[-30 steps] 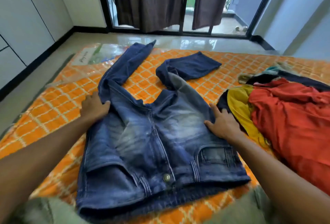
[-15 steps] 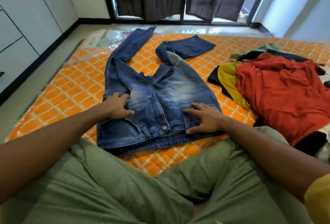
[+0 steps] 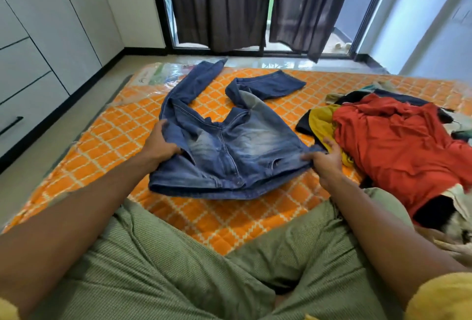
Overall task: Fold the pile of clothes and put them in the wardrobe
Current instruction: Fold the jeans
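A pair of faded blue jeans lies front side up on the orange quilted mattress, waistband toward me, legs spread apart and bent at the far end. My left hand grips the jeans at the left hip edge. My right hand pinches the right hip edge and lifts it slightly. A heap of unfolded clothes sits to the right, topped by a red garment with a yellow one beside it.
White wardrobe doors and drawers line the left wall. Dark curtains hang over a glass door beyond the mattress. My legs in green trousers fill the foreground. A bare floor strip runs along the left.
Both hands went from pressing flat on the jeans to gripping the hip edges. The right side of the jeans is now raised a little. The camera pulled back.
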